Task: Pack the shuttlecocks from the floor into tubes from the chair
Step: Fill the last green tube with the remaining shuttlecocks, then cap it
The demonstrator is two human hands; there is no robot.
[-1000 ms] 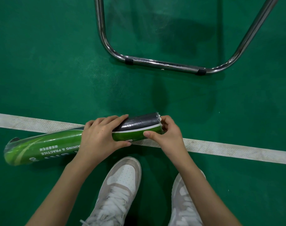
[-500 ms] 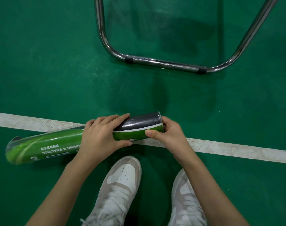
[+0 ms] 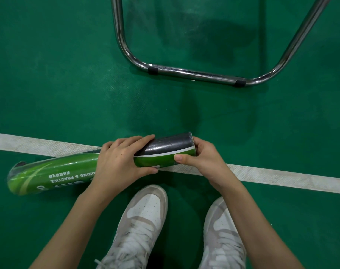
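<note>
Right hand [image 3: 202, 162] cups the open end of the tube [image 3: 72, 171], thumb pinching along the green wall, fingers curled round the rim at the far side; palm hides the mouth, so can't tell if a shuttlecock is inside or how deep. Left hand [image 3: 120, 162] wraps the tube's middle, fingers over the top, thumb under. Tube is held near-level just above the floor [image 3: 58, 74], capped end out to the left, over the white court line [image 3: 281, 175].

To do this step well (a judgement): keep the left-hand grip firm but not crushing, since cardboard walls dent; press w/ the right palm straight along the tube axis, no twisting, so feathers don't bend.

Beyond: 2 pale sneakers [image 3: 144, 220] below, chrome chair frame [image 3: 194, 72] ahead. No loose shuttlecocks visible nearby.
</note>
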